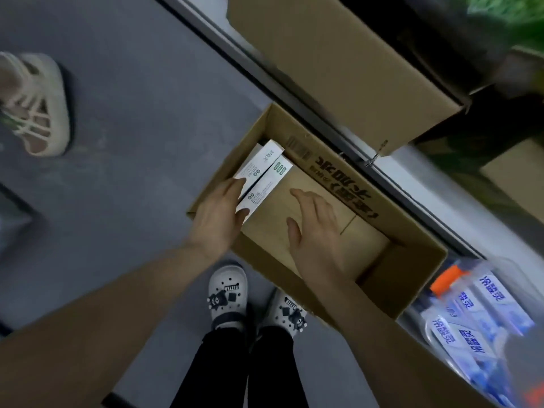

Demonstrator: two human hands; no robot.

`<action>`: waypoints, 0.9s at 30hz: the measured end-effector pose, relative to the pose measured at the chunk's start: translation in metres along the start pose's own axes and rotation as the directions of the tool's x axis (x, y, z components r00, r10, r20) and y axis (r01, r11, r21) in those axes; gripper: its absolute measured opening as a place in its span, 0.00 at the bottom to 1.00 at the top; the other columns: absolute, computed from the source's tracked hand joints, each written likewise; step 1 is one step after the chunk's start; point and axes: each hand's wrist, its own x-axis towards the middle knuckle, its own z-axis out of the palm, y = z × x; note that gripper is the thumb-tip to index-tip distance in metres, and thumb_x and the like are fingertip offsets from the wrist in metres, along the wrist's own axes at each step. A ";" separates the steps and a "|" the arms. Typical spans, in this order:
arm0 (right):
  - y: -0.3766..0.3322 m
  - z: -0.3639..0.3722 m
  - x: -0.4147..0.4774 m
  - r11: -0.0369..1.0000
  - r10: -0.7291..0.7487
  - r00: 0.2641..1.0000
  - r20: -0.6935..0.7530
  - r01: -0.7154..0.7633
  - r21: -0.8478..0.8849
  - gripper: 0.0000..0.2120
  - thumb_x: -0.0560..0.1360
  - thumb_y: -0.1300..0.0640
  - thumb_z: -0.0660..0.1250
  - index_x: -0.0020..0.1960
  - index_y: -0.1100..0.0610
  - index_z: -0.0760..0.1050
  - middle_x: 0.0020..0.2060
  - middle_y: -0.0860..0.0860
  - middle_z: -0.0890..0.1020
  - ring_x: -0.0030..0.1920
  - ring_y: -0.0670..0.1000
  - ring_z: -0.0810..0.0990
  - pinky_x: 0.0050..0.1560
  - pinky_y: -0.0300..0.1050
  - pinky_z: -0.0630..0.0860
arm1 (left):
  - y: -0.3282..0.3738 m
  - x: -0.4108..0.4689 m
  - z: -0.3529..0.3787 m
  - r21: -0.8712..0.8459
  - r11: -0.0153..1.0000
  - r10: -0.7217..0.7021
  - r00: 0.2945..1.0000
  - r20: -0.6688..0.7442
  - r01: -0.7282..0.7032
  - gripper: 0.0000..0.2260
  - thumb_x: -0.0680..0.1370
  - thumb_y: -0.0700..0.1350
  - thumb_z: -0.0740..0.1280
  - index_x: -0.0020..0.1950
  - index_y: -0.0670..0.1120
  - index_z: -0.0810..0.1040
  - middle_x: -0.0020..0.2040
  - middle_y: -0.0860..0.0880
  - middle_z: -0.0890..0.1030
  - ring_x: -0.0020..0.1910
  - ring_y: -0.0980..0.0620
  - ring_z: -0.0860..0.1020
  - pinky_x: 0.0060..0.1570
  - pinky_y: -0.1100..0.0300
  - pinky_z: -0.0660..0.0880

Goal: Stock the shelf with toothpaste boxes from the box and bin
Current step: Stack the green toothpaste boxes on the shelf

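An open cardboard box (412, 278) stands on the floor by the shelf base. Inside it, against the left wall, lie white toothpaste boxes (265, 175) with green print. My left hand (217, 213) reaches into the box and holds the near end of those white boxes, fingers on one side and thumb at the end. My right hand (318, 231) hovers flat over the bare cardboard bottom, fingers straight, holding nothing. A clear plastic bin (459, 313) at the lower right holds several blue and white toothpaste boxes.
The metal edge of the shelf (294, 92) runs diagonally behind the box. A second cardboard box (353, 63) sits above on the shelf. My feet in white clogs (226, 298) stand at the box's near side. Another person's shoe (38, 104) is on the grey floor, left.
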 end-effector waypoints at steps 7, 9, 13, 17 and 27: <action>0.048 0.067 0.025 0.999 0.027 0.999 0.048 -0.025 -0.026 0.26 0.75 0.63 0.69 0.71 0.56 0.69 0.62 0.54 0.75 0.61 0.54 0.73 0.63 0.50 0.71 | -0.033 0.054 0.066 0.086 0.996 -0.029 0.999 0.043 0.025 0.31 0.79 0.41 0.67 0.78 0.39 0.56 0.76 0.40 0.60 0.74 0.41 0.61 0.72 0.51 0.62; 0.062 0.083 0.029 0.999 0.034 0.998 0.055 -0.033 -0.026 0.26 0.75 0.63 0.68 0.71 0.57 0.69 0.62 0.54 0.75 0.61 0.54 0.73 0.64 0.50 0.71 | -0.042 0.068 0.081 0.094 0.994 -0.052 0.998 0.045 0.048 0.31 0.79 0.40 0.66 0.78 0.39 0.55 0.76 0.39 0.60 0.74 0.41 0.61 0.73 0.52 0.60; 0.082 0.108 0.035 0.997 0.067 0.996 0.064 -0.065 -0.031 0.26 0.76 0.63 0.67 0.72 0.56 0.68 0.63 0.55 0.74 0.62 0.54 0.73 0.65 0.49 0.71 | -0.056 0.085 0.104 0.101 0.991 -0.093 0.995 0.040 0.088 0.33 0.77 0.39 0.68 0.77 0.39 0.56 0.72 0.38 0.65 0.69 0.39 0.66 0.69 0.49 0.65; 0.092 0.122 0.040 0.996 0.081 0.995 0.064 -0.080 -0.026 0.25 0.77 0.62 0.66 0.73 0.55 0.67 0.64 0.54 0.74 0.63 0.53 0.72 0.64 0.48 0.71 | -0.070 0.093 0.118 0.107 0.986 -0.131 0.991 0.018 0.129 0.34 0.77 0.38 0.67 0.78 0.41 0.53 0.68 0.37 0.69 0.65 0.38 0.70 0.65 0.46 0.69; 0.098 0.138 0.061 0.998 0.053 0.995 0.080 -0.054 0.018 0.25 0.76 0.67 0.65 0.72 0.58 0.69 0.65 0.55 0.75 0.61 0.56 0.76 0.61 0.51 0.74 | -0.066 0.092 0.113 -0.053 0.979 -0.195 0.981 0.019 0.196 0.25 0.78 0.37 0.64 0.74 0.40 0.60 0.64 0.37 0.70 0.62 0.38 0.72 0.60 0.47 0.70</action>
